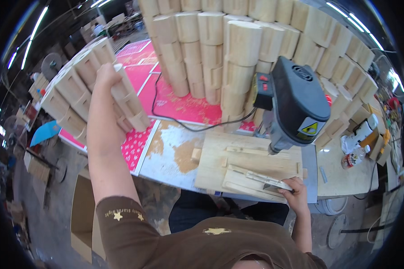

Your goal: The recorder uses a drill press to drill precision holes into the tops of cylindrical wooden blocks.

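My left arm stretches out to a stack of pale, hollow rounded wooden blocks on the left. My left hand is closed at the top of a wooden block at the stack's near right side, its fingertips partly hidden. Low on the right, the fingers of my right hand are closed round the end of a slim metal lever. This lever lies over a flat wooden board jig with raised strips. Above the jig stands a dark grey machine head with red buttons on its side box.
Tall stacks of similar wooden blocks wall off the back. A black cable runs from the machine across the pink patterned sheet. Sawdust lies on the bench. A bottle stands right; an open cardboard box sits below left.
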Action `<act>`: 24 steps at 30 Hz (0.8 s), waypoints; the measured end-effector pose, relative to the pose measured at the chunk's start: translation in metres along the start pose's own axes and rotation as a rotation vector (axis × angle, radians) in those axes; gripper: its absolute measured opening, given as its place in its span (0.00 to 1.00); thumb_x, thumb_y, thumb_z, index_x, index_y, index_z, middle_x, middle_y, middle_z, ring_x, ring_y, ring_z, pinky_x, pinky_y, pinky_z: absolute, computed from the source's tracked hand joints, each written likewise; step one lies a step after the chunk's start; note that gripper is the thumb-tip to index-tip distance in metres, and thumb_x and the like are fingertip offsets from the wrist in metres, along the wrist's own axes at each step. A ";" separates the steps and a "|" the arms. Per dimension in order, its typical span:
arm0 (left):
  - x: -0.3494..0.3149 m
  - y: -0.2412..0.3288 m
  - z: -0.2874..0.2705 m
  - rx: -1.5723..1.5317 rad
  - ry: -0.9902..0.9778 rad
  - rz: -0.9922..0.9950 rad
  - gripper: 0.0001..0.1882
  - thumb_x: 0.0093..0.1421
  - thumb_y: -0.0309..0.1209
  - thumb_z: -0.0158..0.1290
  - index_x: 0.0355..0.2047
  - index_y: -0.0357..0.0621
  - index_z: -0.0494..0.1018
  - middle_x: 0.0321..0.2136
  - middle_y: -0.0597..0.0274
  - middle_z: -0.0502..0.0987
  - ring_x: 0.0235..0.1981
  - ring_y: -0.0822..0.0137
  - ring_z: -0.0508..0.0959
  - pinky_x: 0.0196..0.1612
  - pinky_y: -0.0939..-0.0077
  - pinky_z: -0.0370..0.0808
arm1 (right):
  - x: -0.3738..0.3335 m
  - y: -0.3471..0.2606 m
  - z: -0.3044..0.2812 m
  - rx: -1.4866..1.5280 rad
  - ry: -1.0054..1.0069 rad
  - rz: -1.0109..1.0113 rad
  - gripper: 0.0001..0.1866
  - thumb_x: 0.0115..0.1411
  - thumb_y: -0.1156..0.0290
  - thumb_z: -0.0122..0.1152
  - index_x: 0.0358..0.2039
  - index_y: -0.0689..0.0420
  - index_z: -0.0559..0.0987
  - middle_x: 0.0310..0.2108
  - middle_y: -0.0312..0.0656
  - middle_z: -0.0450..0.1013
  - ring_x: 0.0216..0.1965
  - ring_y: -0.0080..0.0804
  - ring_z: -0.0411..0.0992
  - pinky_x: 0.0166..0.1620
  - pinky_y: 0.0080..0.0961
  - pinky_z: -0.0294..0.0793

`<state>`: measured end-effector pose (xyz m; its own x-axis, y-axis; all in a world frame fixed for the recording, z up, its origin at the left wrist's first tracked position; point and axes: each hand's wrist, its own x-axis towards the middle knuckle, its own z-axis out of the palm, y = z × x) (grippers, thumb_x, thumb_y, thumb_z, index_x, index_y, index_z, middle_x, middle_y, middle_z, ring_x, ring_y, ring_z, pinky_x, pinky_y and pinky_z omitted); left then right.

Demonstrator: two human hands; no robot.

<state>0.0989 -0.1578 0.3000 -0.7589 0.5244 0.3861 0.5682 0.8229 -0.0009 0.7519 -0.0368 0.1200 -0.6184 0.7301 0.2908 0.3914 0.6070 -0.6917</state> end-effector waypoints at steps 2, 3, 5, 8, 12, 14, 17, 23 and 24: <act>0.000 0.011 -0.004 -0.001 0.025 0.010 0.22 0.36 0.36 0.65 0.32 0.36 0.78 0.33 0.44 0.79 0.36 0.53 0.80 0.41 0.66 0.76 | 0.000 -0.001 -0.001 -0.002 0.019 0.001 0.17 0.36 0.76 0.70 0.31 0.59 0.79 0.27 0.43 0.73 0.32 0.42 0.70 0.36 0.32 0.69; -0.003 0.021 -0.011 0.030 -0.038 -0.030 0.23 0.37 0.36 0.64 0.35 0.37 0.77 0.37 0.43 0.77 0.41 0.52 0.78 0.46 0.64 0.74 | 0.000 -0.003 -0.002 0.005 0.012 0.011 0.17 0.36 0.76 0.70 0.31 0.59 0.79 0.27 0.43 0.73 0.32 0.42 0.70 0.36 0.32 0.69; -0.016 0.044 -0.029 0.055 -0.094 -0.058 0.25 0.39 0.35 0.64 0.39 0.37 0.77 0.41 0.42 0.76 0.45 0.51 0.76 0.50 0.63 0.72 | -0.002 -0.001 -0.005 -0.001 0.007 0.016 0.16 0.37 0.74 0.70 0.31 0.57 0.80 0.27 0.41 0.73 0.33 0.41 0.70 0.36 0.32 0.69; -0.024 0.082 -0.042 -0.008 0.207 -0.016 0.33 0.41 0.41 0.65 0.47 0.38 0.71 0.45 0.42 0.73 0.47 0.49 0.74 0.50 0.60 0.71 | -0.003 0.001 -0.005 0.013 0.004 0.030 0.16 0.37 0.73 0.70 0.31 0.55 0.81 0.27 0.40 0.73 0.32 0.40 0.70 0.36 0.31 0.69; 0.011 0.154 -0.068 -0.604 0.265 0.317 0.37 0.45 0.45 0.64 0.50 0.35 0.68 0.40 0.49 0.76 0.43 0.60 0.75 0.47 0.69 0.71 | 0.001 -0.002 -0.007 -0.013 0.018 0.002 0.15 0.38 0.74 0.70 0.31 0.57 0.81 0.27 0.41 0.74 0.31 0.38 0.71 0.35 0.30 0.70; 0.010 0.217 -0.093 -0.880 0.206 0.399 0.36 0.47 0.48 0.63 0.49 0.34 0.69 0.39 0.54 0.76 0.40 0.67 0.75 0.44 0.75 0.71 | 0.001 0.001 -0.007 -0.033 0.008 -0.026 0.15 0.39 0.73 0.71 0.31 0.57 0.81 0.27 0.40 0.74 0.31 0.38 0.71 0.35 0.30 0.70; 0.023 0.295 -0.125 -1.014 0.148 0.528 0.38 0.47 0.53 0.61 0.48 0.33 0.69 0.38 0.56 0.76 0.37 0.68 0.75 0.38 0.79 0.71 | 0.002 0.003 -0.006 -0.016 0.023 -0.044 0.16 0.38 0.71 0.71 0.31 0.54 0.80 0.27 0.39 0.73 0.31 0.39 0.70 0.36 0.33 0.70; 0.016 0.404 -0.164 -0.547 0.167 0.551 0.52 0.39 0.61 0.61 0.58 0.41 0.59 0.51 0.47 0.71 0.53 0.54 0.71 0.54 0.67 0.69 | 0.000 0.006 -0.006 -0.026 0.018 -0.076 0.16 0.39 0.69 0.71 0.32 0.53 0.80 0.26 0.38 0.72 0.30 0.39 0.70 0.35 0.32 0.70; 0.019 0.412 -0.166 -0.548 0.178 0.561 0.52 0.39 0.61 0.61 0.58 0.41 0.59 0.51 0.47 0.71 0.53 0.54 0.71 0.54 0.67 0.69 | 0.000 0.007 -0.005 -0.011 0.009 -0.075 0.16 0.39 0.69 0.70 0.32 0.53 0.80 0.26 0.38 0.72 0.30 0.39 0.70 0.35 0.32 0.70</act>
<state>0.3713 0.1555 0.4602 -0.2786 0.7470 0.6036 0.9600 0.1986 0.1973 0.7581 -0.0311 0.1186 -0.6397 0.6856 0.3474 0.3518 0.6630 -0.6608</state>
